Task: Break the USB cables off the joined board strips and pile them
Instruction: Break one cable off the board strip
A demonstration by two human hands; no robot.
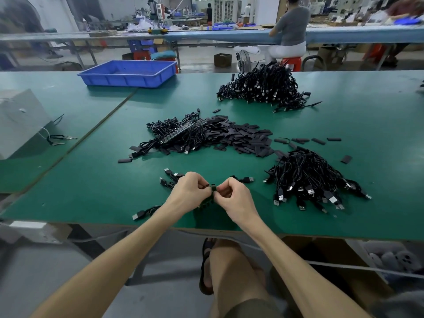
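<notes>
Green board strip (207,200) pinched between left hand (191,191), right hand (231,196)

- Bright, even light from overhead on the green table (358,138), with no hard glare.
- A soft shadow sits on the table right under the blue tray (128,74).
- The cable pile (307,180) on the table's near right is crisp.
- Beyond the table's far edge, the workshop is soft and smeared.
- Wide-angle bend: the table's edges bow.
- Below the near edge, it's dimmer.
</notes>
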